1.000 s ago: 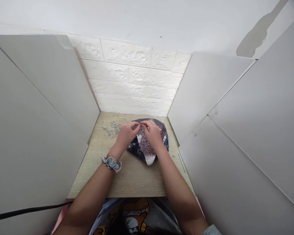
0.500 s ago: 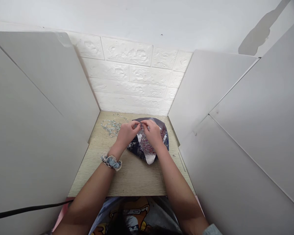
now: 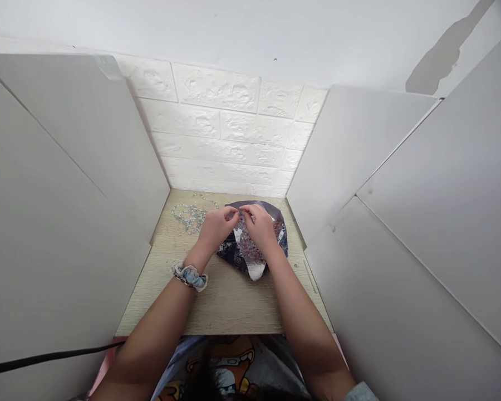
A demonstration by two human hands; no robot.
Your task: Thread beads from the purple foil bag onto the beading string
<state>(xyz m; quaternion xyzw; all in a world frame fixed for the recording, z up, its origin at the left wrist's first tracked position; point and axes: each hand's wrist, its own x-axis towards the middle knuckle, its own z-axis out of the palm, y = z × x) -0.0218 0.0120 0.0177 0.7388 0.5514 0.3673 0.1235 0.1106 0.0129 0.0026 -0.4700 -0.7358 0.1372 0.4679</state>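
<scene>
My left hand (image 3: 219,224) and my right hand (image 3: 258,224) meet fingertip to fingertip above a pile of small pink, purple and clear beads (image 3: 250,245). Both are closed in a pinch, and whatever lies between the fingertips is too small to make out. Under the beads is a dark blue patterned bag or wrapper (image 3: 232,255) with a shiny silvery lining, spread on the wooden tabletop. Strung pale blue and white beads (image 3: 190,216) lie in loose loops left of my left hand. My wrists partly cover the bead pile.
Grey-white panels (image 3: 121,167) rise on the left and right of the narrow wooden tabletop (image 3: 234,312). A white brick-patterned wall (image 3: 229,133) closes off the back. A few tiny bits (image 3: 296,265) lie near the right edge. A black cable (image 3: 54,355) runs in at lower left.
</scene>
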